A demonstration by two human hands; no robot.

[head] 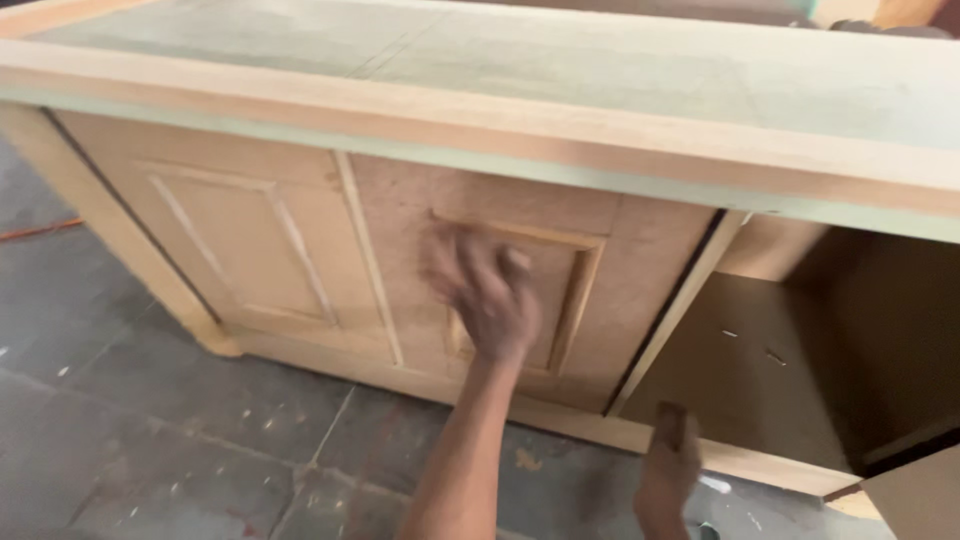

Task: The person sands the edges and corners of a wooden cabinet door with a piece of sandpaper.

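Rubbing the cabinet's right door panel [520,290], left hand [490,300] fingers spread flat, blurred; left door panel [240,245] looks equally bare; right hand [668,465] grip unclear

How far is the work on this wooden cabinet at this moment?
Built and fitted: the cabinet stands on the floor with two raised-panel doors, the left door closed. In hand: the left hand, blurred, lies on the right door; the right hand is low by the base rail. Left: all wood is bare, and the right compartment is open.

The open compartment [800,370] at right seems passable for a hand, while the closed panelled doors [300,250] block the rest.
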